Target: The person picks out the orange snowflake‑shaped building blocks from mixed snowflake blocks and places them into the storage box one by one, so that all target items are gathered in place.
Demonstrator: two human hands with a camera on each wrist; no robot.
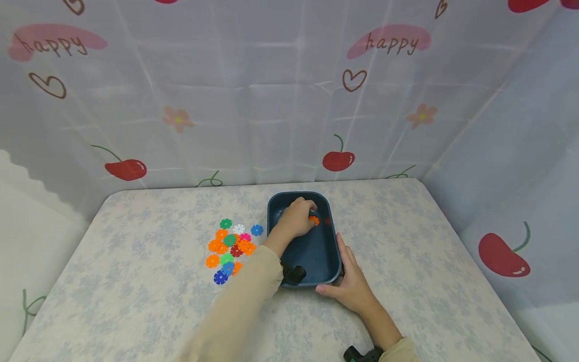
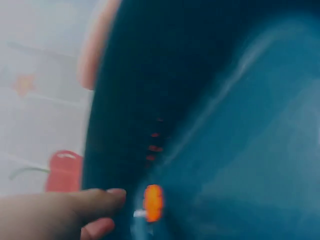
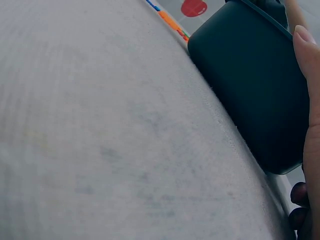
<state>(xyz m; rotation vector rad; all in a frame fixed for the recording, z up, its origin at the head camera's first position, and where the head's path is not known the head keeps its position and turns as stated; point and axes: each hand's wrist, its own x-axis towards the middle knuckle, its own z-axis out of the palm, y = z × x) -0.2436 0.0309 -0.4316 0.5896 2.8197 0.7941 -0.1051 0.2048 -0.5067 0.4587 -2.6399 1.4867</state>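
Observation:
My left hand [image 1: 295,220] reaches down into a dark blue rectangular tub [image 1: 312,251]. Near its fingertips is an orange notched plastic disc [image 1: 314,220]. In the left wrist view this disc [image 2: 153,202] shows edge-on beside the tub wall, a gap away from the fingertips [image 2: 115,196]; a whitish-blue bit shows just below it. My right hand [image 1: 353,284] holds the tub's near right corner, fingers along the right side and thumb at the front. From the right wrist, the thumb [image 3: 304,40] lies at the rim of the tub [image 3: 250,90].
Left of the tub, a loose cluster of flat notched discs [image 1: 229,240] in orange, green, blue, red, pink and white lies on the pale patterned tabletop [image 1: 149,281]. A printed curtain [image 1: 253,100] hangs behind the table's far edge. Black straps with cameras sit at both wrists.

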